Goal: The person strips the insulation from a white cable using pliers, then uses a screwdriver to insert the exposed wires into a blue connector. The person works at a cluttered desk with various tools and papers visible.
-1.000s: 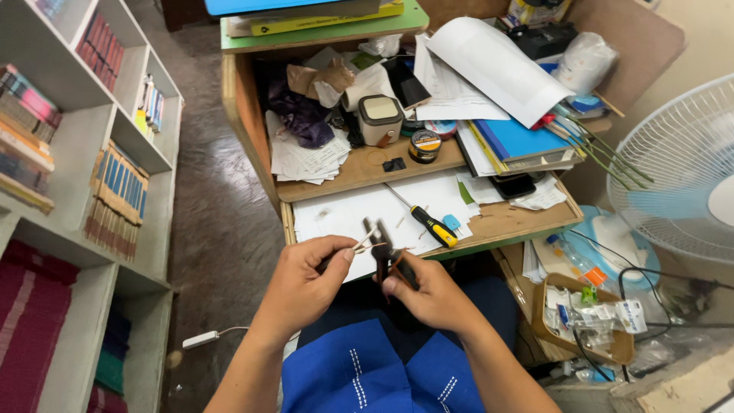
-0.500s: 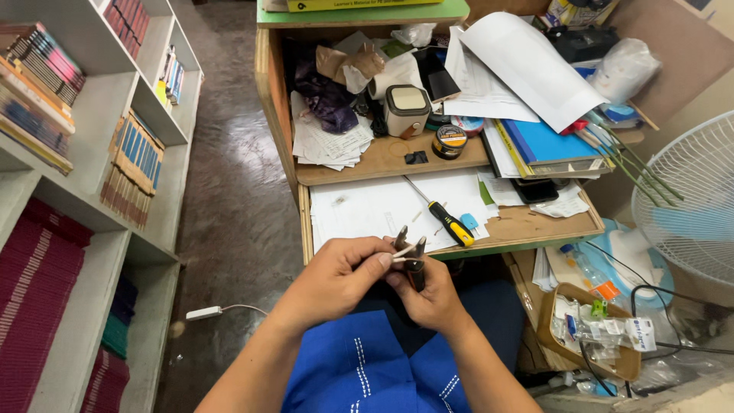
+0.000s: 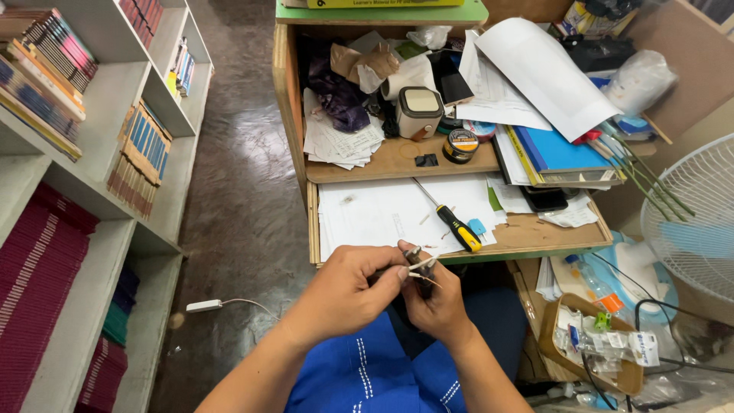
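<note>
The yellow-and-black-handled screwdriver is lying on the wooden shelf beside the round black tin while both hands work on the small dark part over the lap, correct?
Not quite. In the head view the yellow-and-black-handled screwdriver lies on the white paper on the pull-out tray, below the shelf, apart from the round black tin. The rest holds: the left hand and right hand both grip the small dark part.

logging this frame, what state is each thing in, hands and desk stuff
left hand: closed on the small dark pronged part
right hand: closed on the same part, grip from below
yellow and black handled screwdriver: lying loose on white paper sheets
round black tin: lid on, upright
pull-out wooden tray: pulled out
white fan: whether it spins cannot be told
</note>
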